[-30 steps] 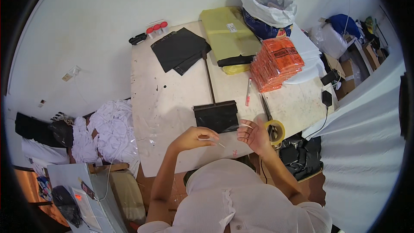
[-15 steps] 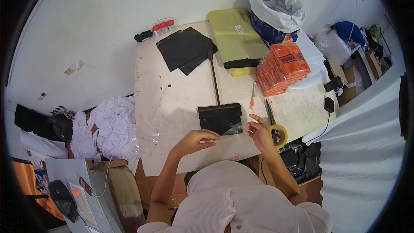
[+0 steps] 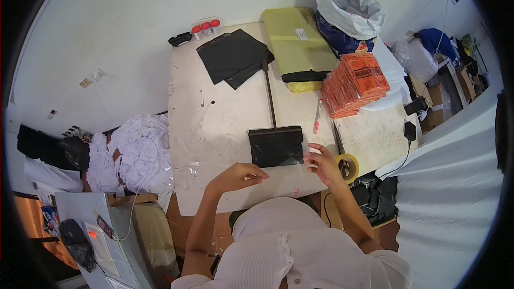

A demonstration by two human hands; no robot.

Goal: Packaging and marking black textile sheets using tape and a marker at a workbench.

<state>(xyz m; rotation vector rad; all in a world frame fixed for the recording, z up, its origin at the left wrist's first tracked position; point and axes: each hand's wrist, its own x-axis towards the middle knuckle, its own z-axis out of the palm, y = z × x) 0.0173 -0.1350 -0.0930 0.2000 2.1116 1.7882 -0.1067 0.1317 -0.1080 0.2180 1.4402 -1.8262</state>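
A black plastic bag (image 3: 276, 150) lies flat near the table's front edge. Across its upper edge rests the crossbar of a T-shaped metal tool (image 3: 271, 101), whose long thin handle reaches away from me. My left hand (image 3: 239, 177) hovers off the bag's lower left corner, thumb and fingers apart, holding nothing. By the bag's right side is my right hand (image 3: 324, 165), empty, with its fingers loosely spread. A roll of yellow tape (image 3: 350, 168) sits just right of that hand. Scissors (image 3: 338, 138) and a red-and-white marker (image 3: 318, 118) lie beyond it.
Two black plastic sheets (image 3: 230, 56) lie at the back left, beside several red-capped containers (image 3: 206, 28). A yellow plastic-wrapped bundle (image 3: 297, 45), a stack of orange packets (image 3: 356, 85) and a white-lined sack (image 3: 348, 18) occupy the back right. White cloth (image 3: 140, 152) is heaped left of the table.
My left hand has drawn slightly left and down, away from the bag's lower edge. My right hand has barely moved, and the bag's lower right corner lies smoother.
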